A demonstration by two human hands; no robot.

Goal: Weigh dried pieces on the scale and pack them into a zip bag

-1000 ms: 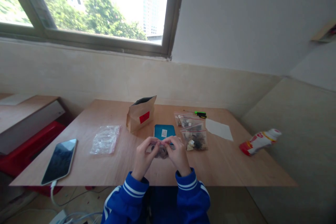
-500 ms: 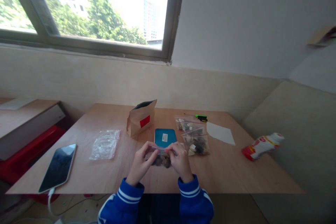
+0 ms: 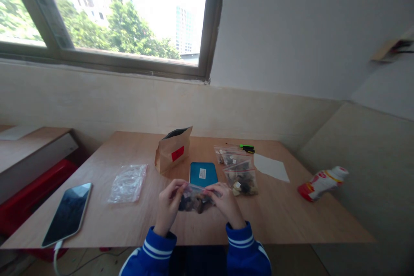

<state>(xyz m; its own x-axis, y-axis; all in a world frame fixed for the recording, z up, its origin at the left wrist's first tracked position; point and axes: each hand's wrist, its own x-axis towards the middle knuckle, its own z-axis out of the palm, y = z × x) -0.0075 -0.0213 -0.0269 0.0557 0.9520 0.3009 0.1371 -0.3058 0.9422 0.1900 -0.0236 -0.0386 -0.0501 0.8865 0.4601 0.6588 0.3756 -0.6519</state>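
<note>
Between my hands is a clear zip bag (image 3: 196, 203) with dark and brown pieces inside; I cannot make out what they are. My left hand (image 3: 168, 202) pinches its top left corner, and my right hand (image 3: 224, 200) pinches the top edge toward the right. Just beyond the bag lies a flat blue item (image 3: 208, 176) with a white label, perhaps a small scale. To the right of it, filled zip bags (image 3: 243, 181) lie overlapping, with light and dark pieces in them. A kraft paper pouch (image 3: 170, 155) with a red label stands with its top open.
A tablet (image 3: 67, 213) with a white cable lies at the left, near a stack of clear plastic bags (image 3: 127, 183). White paper (image 3: 271, 167) and a green-and-black screwdriver-like tool (image 3: 246, 147) lie at the back right. A red-and-white bottle (image 3: 323, 183) stands at the right.
My left hand has slid left and my right hand slightly right along the zip edge, so more of the bag shows between them. The view has tilted up slightly.
</note>
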